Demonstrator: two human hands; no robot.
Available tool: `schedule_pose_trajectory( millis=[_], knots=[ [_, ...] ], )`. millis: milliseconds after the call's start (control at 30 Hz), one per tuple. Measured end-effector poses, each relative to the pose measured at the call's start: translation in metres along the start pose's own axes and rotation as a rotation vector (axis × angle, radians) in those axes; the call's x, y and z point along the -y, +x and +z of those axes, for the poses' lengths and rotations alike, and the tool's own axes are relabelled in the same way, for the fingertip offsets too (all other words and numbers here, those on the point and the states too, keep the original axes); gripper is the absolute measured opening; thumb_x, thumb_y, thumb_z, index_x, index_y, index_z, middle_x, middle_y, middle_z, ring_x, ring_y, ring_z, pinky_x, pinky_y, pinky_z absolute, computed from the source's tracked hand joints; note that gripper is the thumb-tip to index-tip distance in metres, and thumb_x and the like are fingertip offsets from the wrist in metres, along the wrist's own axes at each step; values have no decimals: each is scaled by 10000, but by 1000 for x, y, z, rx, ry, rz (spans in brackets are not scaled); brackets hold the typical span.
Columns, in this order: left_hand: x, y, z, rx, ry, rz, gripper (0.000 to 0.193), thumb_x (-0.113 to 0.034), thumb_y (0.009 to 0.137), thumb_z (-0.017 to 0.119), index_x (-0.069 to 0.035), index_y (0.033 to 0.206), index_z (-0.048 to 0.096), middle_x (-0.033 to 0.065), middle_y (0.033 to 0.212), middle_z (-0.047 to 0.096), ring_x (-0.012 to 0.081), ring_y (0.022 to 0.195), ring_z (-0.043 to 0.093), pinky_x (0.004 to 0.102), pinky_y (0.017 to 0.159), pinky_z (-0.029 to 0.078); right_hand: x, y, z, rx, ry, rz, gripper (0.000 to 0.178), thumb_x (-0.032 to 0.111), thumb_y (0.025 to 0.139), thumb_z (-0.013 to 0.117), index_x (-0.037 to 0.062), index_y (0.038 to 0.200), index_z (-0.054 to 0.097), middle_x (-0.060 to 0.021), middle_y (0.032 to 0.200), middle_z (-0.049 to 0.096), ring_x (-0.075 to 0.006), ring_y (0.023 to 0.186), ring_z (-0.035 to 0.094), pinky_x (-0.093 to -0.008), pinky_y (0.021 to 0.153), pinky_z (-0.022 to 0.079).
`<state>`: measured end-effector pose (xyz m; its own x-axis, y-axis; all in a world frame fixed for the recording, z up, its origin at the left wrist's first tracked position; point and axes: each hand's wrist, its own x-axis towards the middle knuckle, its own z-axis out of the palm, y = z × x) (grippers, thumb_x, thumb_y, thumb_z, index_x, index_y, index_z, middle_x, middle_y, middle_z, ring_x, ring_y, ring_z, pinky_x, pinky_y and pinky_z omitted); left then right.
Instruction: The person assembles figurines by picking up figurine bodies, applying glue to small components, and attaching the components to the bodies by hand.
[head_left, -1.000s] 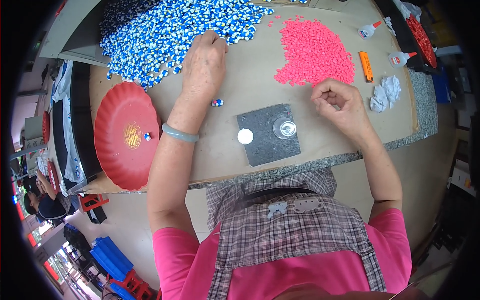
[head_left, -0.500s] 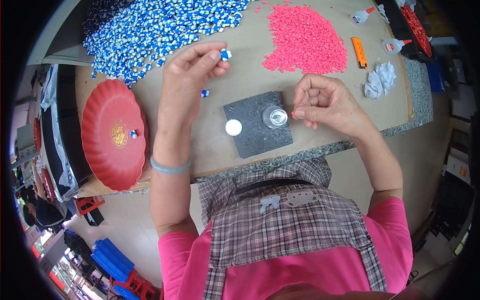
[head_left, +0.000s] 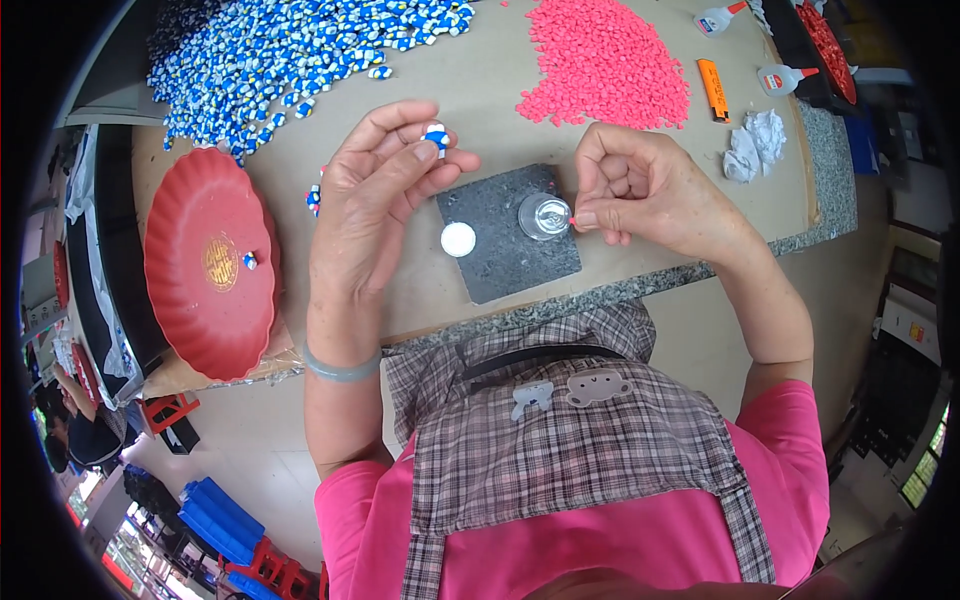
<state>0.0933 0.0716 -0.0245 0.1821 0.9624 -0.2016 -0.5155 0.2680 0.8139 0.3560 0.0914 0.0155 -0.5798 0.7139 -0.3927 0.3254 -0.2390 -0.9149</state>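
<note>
My left hand (head_left: pixel 368 190) pinches a small blue-and-white figure piece (head_left: pixel 436 140) between thumb and fingers, above the table left of the stone slab. Pinched in my right hand (head_left: pixel 645 190) is a tiny pink piece (head_left: pixel 574 222), right at the rim of a small clear glass cup (head_left: pixel 545 218). Whether the pink piece touches the cup I cannot tell. The cup stands on a dark grey stone slab (head_left: pixel 510 270), beside a round white disc (head_left: pixel 458 239). Another blue-and-white piece (head_left: pixel 314 200) with pink on it lies partly hidden behind my left wrist.
A heap of blue-and-white pieces (head_left: pixel 300 55) covers the far left, and a heap of pink pieces (head_left: pixel 605 70) the far middle. A red scalloped tray (head_left: pixel 190 310) holds one piece. Glue bottles (head_left: pixel 785 79), an orange box (head_left: pixel 713 90) and crumpled tissue (head_left: pixel 755 145) lie right.
My left hand has come nearer and turned, bringing its blue-and-white piece closer to the slab. My right hand has moved left, with the pink piece now at the cup's rim.
</note>
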Motion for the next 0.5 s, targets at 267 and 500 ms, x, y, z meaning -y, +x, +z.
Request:
schedule_pose_trajectory(
  millis=[267,500],
  knots=[
    [0,-16,5,-89,236,118,287,23,886,632,15,1172,645,90,1057,688,147,959,644,277,869,492,10,0,4,-30,-93,19,183,-3,842,694,31,863,516,-23,680,622,-51,595,569,-207,517,443],
    [8,-27,18,-26,167,105,233,67,862,639,30,1091,653,105,1019,699,137,936,659,257,853,517,16,-3,3,-36,-66,30,198,-8,833,705,39,881,519,-21,709,628,-48,586,557,-200,512,434]
  ],
)
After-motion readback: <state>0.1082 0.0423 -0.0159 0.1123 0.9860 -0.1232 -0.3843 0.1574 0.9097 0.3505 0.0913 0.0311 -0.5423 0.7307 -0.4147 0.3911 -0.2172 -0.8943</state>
